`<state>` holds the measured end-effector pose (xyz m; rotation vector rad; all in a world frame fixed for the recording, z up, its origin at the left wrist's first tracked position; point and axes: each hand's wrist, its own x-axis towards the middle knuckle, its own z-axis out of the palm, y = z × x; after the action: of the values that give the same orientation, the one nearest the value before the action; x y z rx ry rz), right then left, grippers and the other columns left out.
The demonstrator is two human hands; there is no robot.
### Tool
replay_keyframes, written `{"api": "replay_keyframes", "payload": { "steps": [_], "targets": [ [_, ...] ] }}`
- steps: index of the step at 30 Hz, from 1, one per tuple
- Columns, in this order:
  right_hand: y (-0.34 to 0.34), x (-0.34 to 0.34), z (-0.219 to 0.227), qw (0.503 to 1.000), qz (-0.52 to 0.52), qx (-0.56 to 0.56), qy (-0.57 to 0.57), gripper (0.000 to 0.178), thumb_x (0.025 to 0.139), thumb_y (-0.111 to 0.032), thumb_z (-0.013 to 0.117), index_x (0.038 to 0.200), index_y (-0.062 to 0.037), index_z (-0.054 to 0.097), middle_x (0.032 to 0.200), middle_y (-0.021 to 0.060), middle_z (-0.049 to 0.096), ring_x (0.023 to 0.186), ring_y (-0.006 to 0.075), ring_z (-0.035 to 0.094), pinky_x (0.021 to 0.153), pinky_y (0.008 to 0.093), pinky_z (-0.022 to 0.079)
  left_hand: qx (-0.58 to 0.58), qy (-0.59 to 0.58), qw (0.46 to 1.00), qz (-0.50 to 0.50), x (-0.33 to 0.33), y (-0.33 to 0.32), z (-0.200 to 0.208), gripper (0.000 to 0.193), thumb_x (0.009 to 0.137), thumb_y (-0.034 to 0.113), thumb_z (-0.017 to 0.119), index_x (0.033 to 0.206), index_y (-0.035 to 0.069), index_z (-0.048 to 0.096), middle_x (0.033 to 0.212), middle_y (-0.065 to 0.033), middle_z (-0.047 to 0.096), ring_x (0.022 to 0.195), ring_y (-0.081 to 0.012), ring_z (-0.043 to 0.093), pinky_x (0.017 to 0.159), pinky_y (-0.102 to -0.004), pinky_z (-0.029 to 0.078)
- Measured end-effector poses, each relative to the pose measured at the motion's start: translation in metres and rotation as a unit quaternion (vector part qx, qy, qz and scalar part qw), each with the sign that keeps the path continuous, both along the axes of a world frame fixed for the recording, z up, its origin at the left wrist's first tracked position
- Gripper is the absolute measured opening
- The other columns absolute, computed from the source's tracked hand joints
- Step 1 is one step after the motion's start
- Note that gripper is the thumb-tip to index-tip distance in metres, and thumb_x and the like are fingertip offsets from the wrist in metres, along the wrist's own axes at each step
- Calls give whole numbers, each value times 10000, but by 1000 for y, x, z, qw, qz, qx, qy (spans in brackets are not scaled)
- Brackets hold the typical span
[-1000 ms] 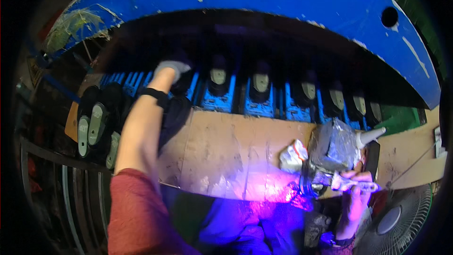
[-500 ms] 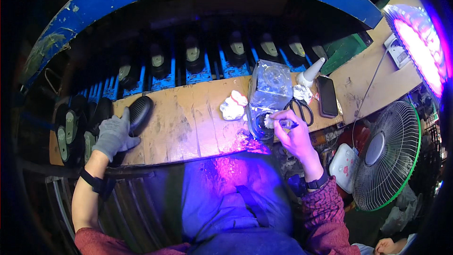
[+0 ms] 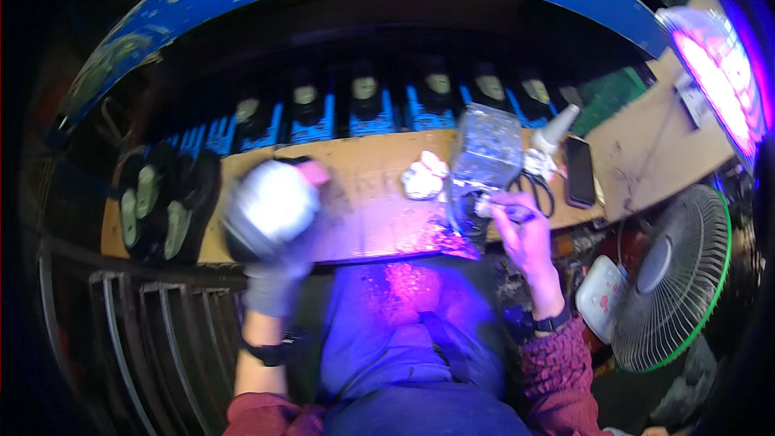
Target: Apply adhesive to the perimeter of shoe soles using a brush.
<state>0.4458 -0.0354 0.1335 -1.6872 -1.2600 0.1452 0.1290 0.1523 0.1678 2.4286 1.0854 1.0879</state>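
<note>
On the left half of the desk [image 3: 363, 194], in the head view, a shoe [image 3: 273, 206], as the dark and white blur seems to be, is held above the near edge by the gloved left hand [image 3: 274, 278]. That grip looks clamped on it, though the fingers are too smeared to make out. To the right, the bare right hand [image 3: 525, 234] has its fingers pinched together on a brush [image 3: 483, 207], whose pale head is at the mouth of a dark pot [image 3: 466, 216].

As far as can be judged, the work is partway along. One shoe is in hand, and the brush is at the pot, well apart from it, so the two are not in use together at this moment. More shoes [image 3: 178, 230] lie bunched at the far left, and a row of others stands on blue racks [image 3: 371, 123] beyond the desk. Which of these are done and which are left cannot be told; nor can the state of the held shoe's surface.

Near the pot are a crumpled wad [image 3: 424, 176], a wrapped block [image 3: 488, 141], a white bottle [image 3: 557, 129], scissors [image 3: 549, 198] and a phone [image 3: 580, 169].
</note>
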Motion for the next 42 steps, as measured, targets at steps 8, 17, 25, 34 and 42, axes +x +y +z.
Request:
{"api": "replay_keyframes", "payload": {
  "steps": [8, 17, 25, 34, 42],
  "targets": [
    [6, -59, -1, 925, 14, 125, 359, 141, 1027, -138, 483, 980, -6, 500, 912, 159, 668, 712, 172, 667, 606, 270, 553, 69, -39, 983, -167, -24, -64, -81, 613, 879, 406, 613, 1322, -5, 510, 1275, -224, 536, 1147, -402, 541, 975, -522, 428],
    [106, -117, 23, 910, 73, -86, 398, 216, 977, -189, 596, 893, -8, 515, 689, 55, 650, 549, 103, 618, 497, 245, 482, 66, -31, 978, -196, -44, -76, -101, 627, 864, 501, 576, 1262, 16, 573, 1249, -191, 541, 1155, -366, 519, 980, -508, 415],
    [150, -111, -1, 955, 13, -75, 288, 230, 953, -173, 608, 818, -5, 528, 598, 65, 622, 497, 105, 610, 450, 275, 456, 66, -39, 972, -221, -48, -76, -105, 681, 841, 553, 581, 1280, 32, 553, 1231, -168, 563, 1191, -344, 506, 1033, -509, 382],
    [113, -116, 14, 930, 113, -105, 334, 178, 947, -160, 613, 881, 0, 569, 642, 44, 640, 508, 91, 598, 475, 256, 466, 59, -25, 976, -210, -47, -77, -104, 690, 828, 559, 591, 1263, 23, 559, 1241, -208, 544, 1130, -371, 532, 975, -523, 414],
    [50, -119, 45, 896, 140, -98, 411, 167, 938, -133, 623, 842, -16, 551, 636, 34, 643, 508, 71, 591, 461, 241, 449, 42, -33, 986, -159, -34, -81, -91, 615, 894, 499, 555, 1265, 8, 563, 1227, -235, 561, 1093, -422, 549, 943, -540, 427]
  ]
}}
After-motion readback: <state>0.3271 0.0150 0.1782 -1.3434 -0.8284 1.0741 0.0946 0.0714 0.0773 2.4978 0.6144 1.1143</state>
